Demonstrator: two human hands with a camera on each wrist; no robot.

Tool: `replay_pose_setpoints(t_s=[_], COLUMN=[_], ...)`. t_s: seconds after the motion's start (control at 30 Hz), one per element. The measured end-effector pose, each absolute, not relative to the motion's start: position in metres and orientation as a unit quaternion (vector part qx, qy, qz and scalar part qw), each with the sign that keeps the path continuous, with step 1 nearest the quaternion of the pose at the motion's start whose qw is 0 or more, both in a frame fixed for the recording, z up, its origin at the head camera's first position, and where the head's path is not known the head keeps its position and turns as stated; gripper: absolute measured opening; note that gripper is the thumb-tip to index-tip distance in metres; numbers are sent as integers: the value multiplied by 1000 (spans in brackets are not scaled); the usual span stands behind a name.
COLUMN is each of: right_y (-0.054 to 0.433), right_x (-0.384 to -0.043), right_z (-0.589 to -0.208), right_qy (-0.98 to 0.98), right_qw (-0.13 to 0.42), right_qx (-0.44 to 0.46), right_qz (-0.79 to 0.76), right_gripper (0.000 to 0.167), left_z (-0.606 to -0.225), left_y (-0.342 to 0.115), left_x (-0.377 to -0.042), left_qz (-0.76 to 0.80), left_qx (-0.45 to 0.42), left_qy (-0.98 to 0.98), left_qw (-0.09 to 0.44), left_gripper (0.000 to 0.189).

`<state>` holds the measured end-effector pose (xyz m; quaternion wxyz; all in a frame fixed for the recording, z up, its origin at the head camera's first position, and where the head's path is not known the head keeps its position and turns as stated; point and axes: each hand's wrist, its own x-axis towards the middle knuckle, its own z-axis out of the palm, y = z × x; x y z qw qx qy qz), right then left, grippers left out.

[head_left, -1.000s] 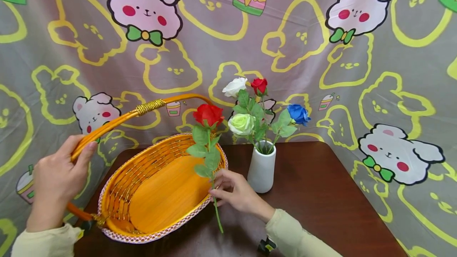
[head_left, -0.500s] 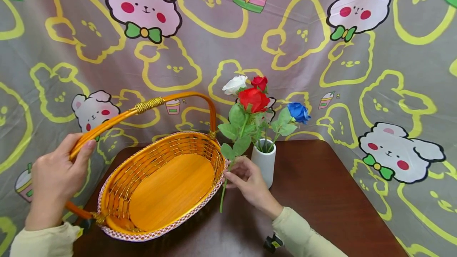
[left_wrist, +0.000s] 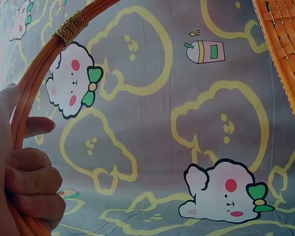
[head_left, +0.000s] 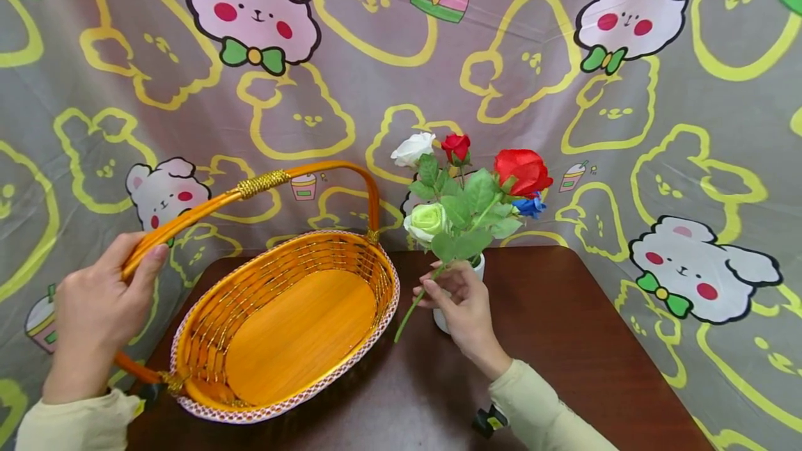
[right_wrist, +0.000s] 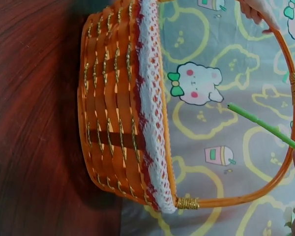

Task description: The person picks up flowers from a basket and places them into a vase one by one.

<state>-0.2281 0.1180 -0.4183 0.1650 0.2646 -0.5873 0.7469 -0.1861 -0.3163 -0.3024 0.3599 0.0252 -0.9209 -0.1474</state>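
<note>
The fingers of my left hand (head_left: pixel 103 312) curl round the arched handle (head_left: pixel 194 218) of an orange woven basket (head_left: pixel 301 339), whose bare floor shows in the head view. In my right hand (head_left: pixel 464 312), thumb and fingers pinch the green stem of a large red rose (head_left: pixel 523 172). This rose leans to the right, its stem end (right_wrist: pixel 255 120) pointing down and left. Behind that hand stands a white vase (head_left: pixel 441 322), partly hidden. It holds a white rose (head_left: pixel 413 149), a smaller red rose (head_left: pixel 455 147), a pale green rose (head_left: pixel 426 223) and a blue rose (head_left: pixel 530 206), mostly covered by the held one.
Basket and vase are on a dark brown table (head_left: pixel 564 339). A cloth printed with cartoon rabbits (head_left: pixel 683 277) hangs behind and at both sides. White lace trim (right_wrist: pixel 152 98) runs along the basket rim.
My right hand has carried the large red rose from over the basket's right side rightward to the front of the vase, tilting it right. The left hand and basket have stayed nearly still.
</note>
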Motion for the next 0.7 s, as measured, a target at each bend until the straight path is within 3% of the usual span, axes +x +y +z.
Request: replay_pose_setpoints(t_s=[0.17, 0.7], right_y=[127, 155], right_x=[-232, -245], right_z=[-418, -405], right_qy=[-587, -536], right_qw=[189, 280], right_qx=[241, 147], right_qz=[749, 783], right_gripper=[21, 29], left_z=[-303, -303], left_y=[-316, -316], left_x=[-186, -186], left_qz=[-147, -143], left_qx=[25, 25], left_qy=[-921, -920], left_qw=[360, 364], left_gripper=[55, 56])
